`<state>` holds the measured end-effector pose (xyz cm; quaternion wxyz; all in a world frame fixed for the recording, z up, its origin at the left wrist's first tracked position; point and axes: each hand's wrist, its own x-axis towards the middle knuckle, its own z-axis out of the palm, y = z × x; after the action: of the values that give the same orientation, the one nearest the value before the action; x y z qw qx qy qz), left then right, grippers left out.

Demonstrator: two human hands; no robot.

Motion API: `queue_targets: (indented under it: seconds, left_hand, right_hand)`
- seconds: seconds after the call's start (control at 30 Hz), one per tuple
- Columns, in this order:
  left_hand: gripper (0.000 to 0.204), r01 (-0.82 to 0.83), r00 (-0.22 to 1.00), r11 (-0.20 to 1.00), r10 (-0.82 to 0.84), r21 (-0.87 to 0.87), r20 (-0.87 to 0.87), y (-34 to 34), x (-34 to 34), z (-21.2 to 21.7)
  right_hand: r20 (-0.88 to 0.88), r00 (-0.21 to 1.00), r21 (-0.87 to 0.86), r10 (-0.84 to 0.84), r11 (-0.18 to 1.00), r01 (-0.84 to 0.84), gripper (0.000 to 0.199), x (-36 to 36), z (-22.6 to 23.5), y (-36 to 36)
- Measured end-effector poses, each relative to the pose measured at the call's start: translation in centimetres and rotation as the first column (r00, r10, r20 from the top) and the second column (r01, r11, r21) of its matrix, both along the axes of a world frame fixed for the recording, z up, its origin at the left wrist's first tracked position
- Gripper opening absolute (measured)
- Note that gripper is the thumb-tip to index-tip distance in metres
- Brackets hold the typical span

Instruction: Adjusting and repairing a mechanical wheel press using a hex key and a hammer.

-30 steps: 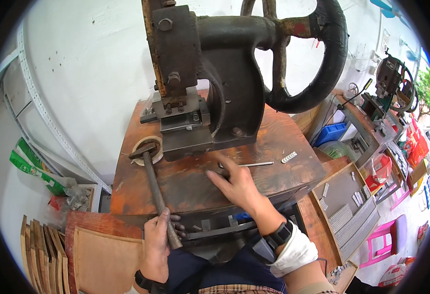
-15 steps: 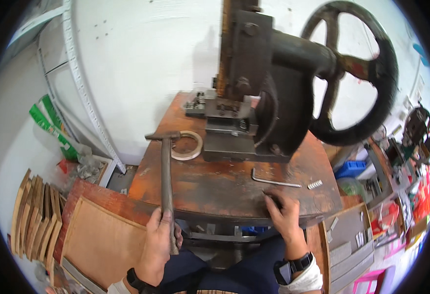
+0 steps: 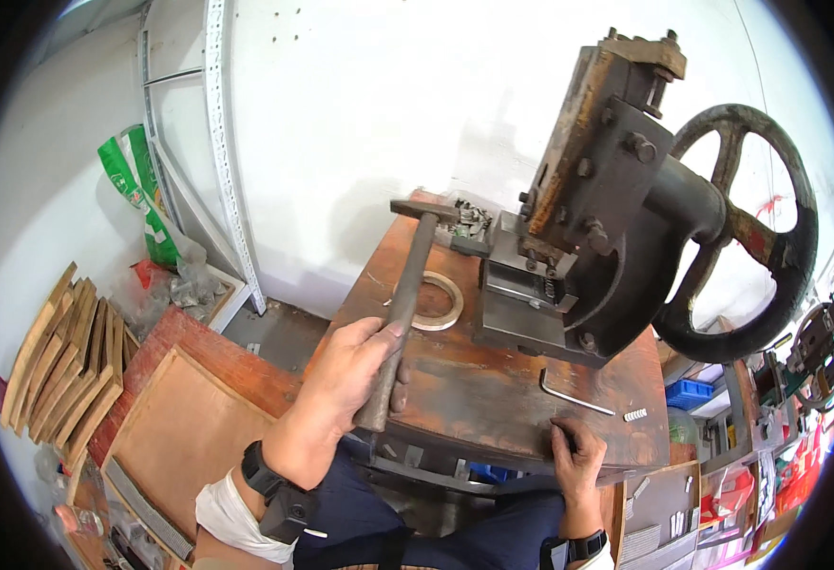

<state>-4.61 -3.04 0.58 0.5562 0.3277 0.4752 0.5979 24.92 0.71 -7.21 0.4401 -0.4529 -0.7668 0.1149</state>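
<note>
My left hand point(image 3: 345, 375) is closed round the lower handle of a hammer point(image 3: 407, 304), holding it raised over the left part of the worn wooden table point(image 3: 474, 399). The hammer head points up and away from me. Behind its handle lies a pale ring point(image 3: 450, 302), flat on the tabletop. My right hand point(image 3: 578, 451) rests at the table's front edge with fingers curled and thumb against them; what they hold, if anything, is hidden. Just beyond it lie an L-shaped hex key point(image 3: 574, 394) and a small coil spring point(image 3: 634, 415).
A dark hand press point(image 3: 616, 190) with a large handwheel point(image 3: 787, 247) stands on the table's right side. A box of small metal parts point(image 3: 472, 223) sits behind it. Wooden boards point(image 3: 75, 356) lean at left; a wooden tray point(image 3: 659, 503) stands at right.
My left hand has lifted the hammer up and forward. My right hand stays by the table's front edge. The whole view has shifted and tilted.
</note>
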Motion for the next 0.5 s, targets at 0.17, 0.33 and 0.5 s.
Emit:
queue_targets:
  seconds: [0.17,0.33,0.5]
  left_hand:
    - [0.026,0.044,0.999,0.999,-0.044,-0.005,-0.03,0.7,2.3,-0.2]
    - [0.025,-0.022,0.999,1.0,0.022,-0.017,0.023,0.6,0.9,-0.5]
    - [0.025,-0.019,0.996,1.0,0.021,0.024,-0.089,0.6,2.7,-0.7]
  right_hand:
    - [-0.002,1.0,0.022,-0.022,1.0,0.022,0.007,-0.5,-0.4,0.2]
    - [0.019,0.999,0.056,-0.04,0.998,0.039,0.008,-0.2,-0.7,0.3]
    - [0.009,0.999,0.036,-0.054,0.998,0.053,0.007,-0.2,-0.5,0.1]
